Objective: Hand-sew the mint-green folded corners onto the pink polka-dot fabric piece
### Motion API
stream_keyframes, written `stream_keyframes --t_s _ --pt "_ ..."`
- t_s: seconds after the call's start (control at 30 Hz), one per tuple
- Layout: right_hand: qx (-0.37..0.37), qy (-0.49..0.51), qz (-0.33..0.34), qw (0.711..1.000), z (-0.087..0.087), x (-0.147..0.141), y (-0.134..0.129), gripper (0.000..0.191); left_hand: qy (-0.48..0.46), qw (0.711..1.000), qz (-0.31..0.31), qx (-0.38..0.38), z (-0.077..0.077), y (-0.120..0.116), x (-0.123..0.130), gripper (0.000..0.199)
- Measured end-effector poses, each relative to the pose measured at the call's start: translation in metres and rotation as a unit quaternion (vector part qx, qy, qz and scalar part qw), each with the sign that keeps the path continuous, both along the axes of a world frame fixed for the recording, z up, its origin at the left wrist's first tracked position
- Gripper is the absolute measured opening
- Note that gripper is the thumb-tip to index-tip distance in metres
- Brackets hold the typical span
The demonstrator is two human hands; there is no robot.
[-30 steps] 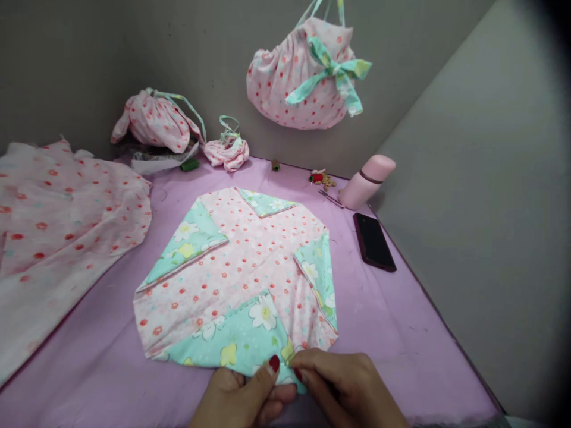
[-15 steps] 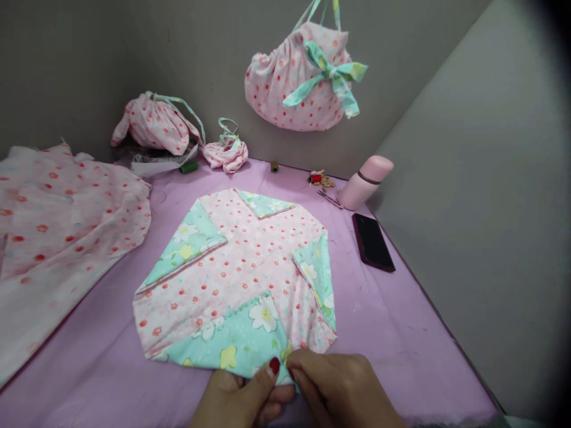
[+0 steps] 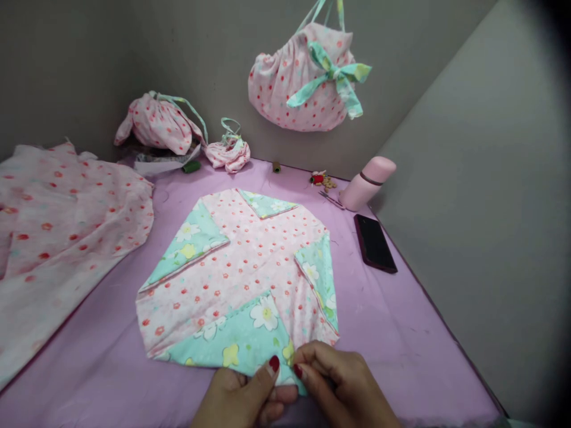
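Note:
A pink floral cloth (image 3: 259, 255) lies on the purple-covered table, its corners folded over into mint-green flowered triangles. The near mint flap (image 3: 241, 339) has a line of stitches along its upper edge. My left hand (image 3: 247, 395) pinches this flap at its bottom edge, thumb on top and fingers underneath. Close beside it, my right hand (image 3: 341, 380) is closed with thumb and forefinger together at the flap's right edge. Whether a needle is between those fingertips is too small to tell.
Pink cloth (image 3: 66, 220) covers the left side. Behind are a pink pouch (image 3: 158, 125), thread spools (image 3: 191, 167), small scissors (image 3: 331, 200), a pink bottle (image 3: 368, 183) and a phone (image 3: 375, 244). A bow-tied bag (image 3: 298, 86) hangs at the back wall.
My right hand has shifted slightly, and its thumb with a red nail now shows at the flap's edge. My left hand keeps its hold. The whole view has moved a little.

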State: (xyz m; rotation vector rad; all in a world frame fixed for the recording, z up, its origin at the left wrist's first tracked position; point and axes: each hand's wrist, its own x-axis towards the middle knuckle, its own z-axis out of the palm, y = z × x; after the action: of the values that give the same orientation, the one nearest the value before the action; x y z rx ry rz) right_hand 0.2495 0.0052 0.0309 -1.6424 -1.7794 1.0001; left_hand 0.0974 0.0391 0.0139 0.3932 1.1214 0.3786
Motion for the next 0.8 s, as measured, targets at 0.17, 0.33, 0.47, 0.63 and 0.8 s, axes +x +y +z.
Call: stream_keyframes --t_s 0.17,0.33,0.47,0.63,0.8 --pt "-0.068 0.083 -0.021 0.994 -0.004 0.001 0.0 0.022 -0.009 1.0 0.007 -0.005 -0.001 0.0 0.0 0.038" --pt "-0.102 0.114 -0.029 0.988 -0.009 0.0 0.001 0.024 -0.017 1.0 0.014 -0.01 -0.001 0.001 -0.001 0.037" --pt "-0.072 0.073 -0.007 0.995 -0.006 -0.001 0.003 0.02 -0.018 1.0 0.013 -0.006 -0.001 0.0 -0.001 0.04" --pt "0.014 -0.096 0.036 0.995 -0.005 -0.002 0.002 0.011 -0.028 0.999 0.024 0.004 -0.003 -0.001 0.0 0.042" --pt "0.135 -0.27 0.064 0.951 -0.013 -0.011 0.001 0.017 -0.033 0.999 0.011 0.009 -0.007 -0.003 0.001 0.034"
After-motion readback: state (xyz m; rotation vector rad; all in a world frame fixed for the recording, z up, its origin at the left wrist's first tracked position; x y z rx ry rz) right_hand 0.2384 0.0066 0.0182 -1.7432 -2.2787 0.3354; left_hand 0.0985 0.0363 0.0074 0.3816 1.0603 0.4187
